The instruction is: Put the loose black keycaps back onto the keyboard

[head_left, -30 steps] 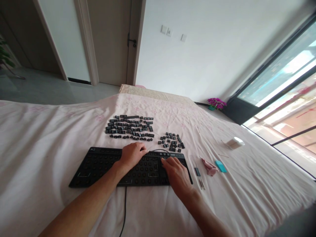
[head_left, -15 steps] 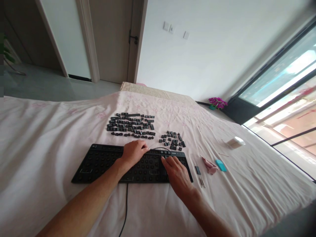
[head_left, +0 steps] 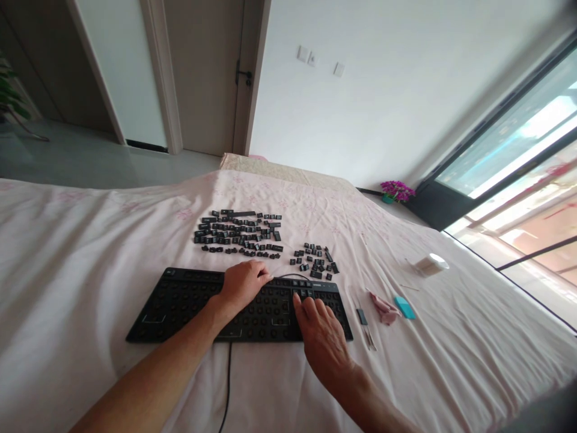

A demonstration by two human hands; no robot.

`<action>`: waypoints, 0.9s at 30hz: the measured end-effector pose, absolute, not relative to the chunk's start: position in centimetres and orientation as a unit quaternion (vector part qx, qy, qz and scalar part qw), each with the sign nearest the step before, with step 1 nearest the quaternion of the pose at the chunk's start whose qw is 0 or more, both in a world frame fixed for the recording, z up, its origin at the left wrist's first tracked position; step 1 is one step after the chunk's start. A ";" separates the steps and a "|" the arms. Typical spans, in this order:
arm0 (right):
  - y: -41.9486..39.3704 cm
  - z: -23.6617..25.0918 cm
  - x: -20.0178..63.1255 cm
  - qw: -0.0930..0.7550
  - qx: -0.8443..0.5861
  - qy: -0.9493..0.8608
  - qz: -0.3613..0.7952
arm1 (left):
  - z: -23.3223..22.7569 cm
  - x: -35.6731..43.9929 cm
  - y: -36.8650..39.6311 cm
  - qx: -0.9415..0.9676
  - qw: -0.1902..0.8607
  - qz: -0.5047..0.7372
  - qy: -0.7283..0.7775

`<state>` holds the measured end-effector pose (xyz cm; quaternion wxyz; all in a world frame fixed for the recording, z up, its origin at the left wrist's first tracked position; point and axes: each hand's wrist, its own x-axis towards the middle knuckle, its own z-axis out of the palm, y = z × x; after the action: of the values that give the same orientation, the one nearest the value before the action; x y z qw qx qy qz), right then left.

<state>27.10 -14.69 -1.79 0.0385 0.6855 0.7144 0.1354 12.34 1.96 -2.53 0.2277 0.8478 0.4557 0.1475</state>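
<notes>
Keyboard [head_left: 189, 304], black and stripped of its caps, lies flat on the bed [head_left: 67, 252] with both hands on it. Left hand [head_left: 242, 284] is loosely curled at the top edge near centre, fingertips pinched as if on something small; too small to tell what. Right hand [head_left: 322, 337] lies spread and flat over the right-hand block, holding nothing. Looks like work on the bare switch field, right section in hand. Any next move needs fine fingertip placement on one socket.

Main pile of keycaps [head_left: 238, 233] sits at 12 o'clock from the keyboard, smaller pile [head_left: 315, 261] at 1 o'clock, both clear of the hands. Cable [head_left: 228, 385] trails off at 6 o'clock. At 3 o'clock: tweezers-like tool [head_left: 366, 328], pink cloth [head_left: 383, 307], blue block [head_left: 404, 307]. White roll [head_left: 430, 263] farther out. Nothing blocks the hands.
</notes>
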 end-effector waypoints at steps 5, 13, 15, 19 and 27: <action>-13.4 0.6 29.4 -0.025 0.684 0.728 0.040 | -2.4 12.4 1.9 0.843 0.242 0.145 0.459; -4.0 2.6 34.9 -0.120 0.747 0.651 0.060 | -2.6 12.4 2.1 0.843 0.249 0.153 0.452; -2.0 2.2 35.3 -0.081 0.750 0.653 0.068 | -2.6 12.4 2.1 0.842 0.253 0.151 0.453; 0.4 1.3 35.5 -0.034 0.745 0.663 0.067 | -2.5 12.4 2.1 0.841 0.258 0.147 0.451; 2.3 0.6 35.4 -0.017 0.740 0.671 0.039 | -2.5 12.5 2.2 0.840 0.263 0.144 0.453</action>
<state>35.38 2.28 0.59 -0.0172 0.7399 0.6714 0.0391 12.45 2.15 -2.47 0.2629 0.8397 0.4528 0.1443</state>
